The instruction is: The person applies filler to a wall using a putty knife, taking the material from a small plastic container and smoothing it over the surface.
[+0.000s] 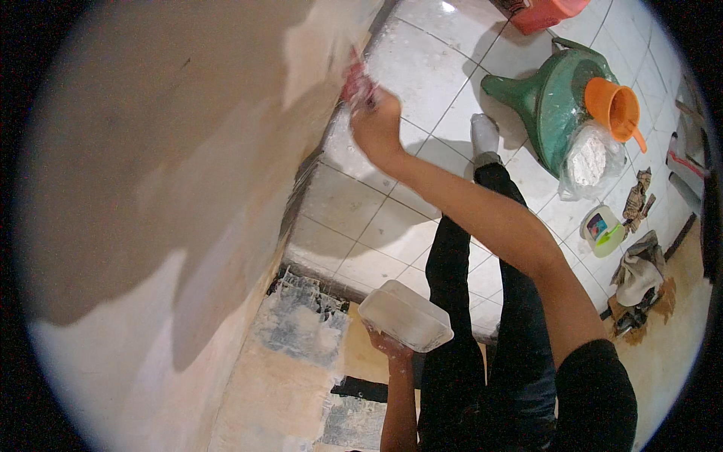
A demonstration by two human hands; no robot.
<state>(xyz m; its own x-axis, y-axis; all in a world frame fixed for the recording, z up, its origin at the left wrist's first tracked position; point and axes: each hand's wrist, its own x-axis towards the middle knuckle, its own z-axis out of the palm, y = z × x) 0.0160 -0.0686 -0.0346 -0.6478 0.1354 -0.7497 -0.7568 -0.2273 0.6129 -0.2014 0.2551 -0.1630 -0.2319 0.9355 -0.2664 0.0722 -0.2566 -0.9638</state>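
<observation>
A: State the condition of the right hand

B: The right hand (379,124) is at full reach, close to the wall (158,151) on the left side of the view. Its fingers are closed in a fist around a red tool (358,81). The tool is blurred; its exact type cannot be determined

A: Where is the tool located?

B: At the edge of the wall, near its junction with the white tiled floor (429,41). Contact between tool and wall cannot be confirmed

A: State the condition of the left hand

B: The left hand (389,343) is nearer the body and grips a whitish rectangular plastic container (407,316) by one side. The container is tilted and held in front of the legs, which wear black trousers (449,264). Part of the fingers is hidden by the container

A: List the items on the floor to the right

B: A large green vessel (544,94) carries an orange dipper (600,98). A clear bag of white powder (590,162) lies against the vessel's near side. Further toward the body are a small white tub (595,224) with a light green item in it, crumpled brown material (639,197) and a greyish cloth (640,279). A red object (546,13) is partly visible at the upper edge
</observation>
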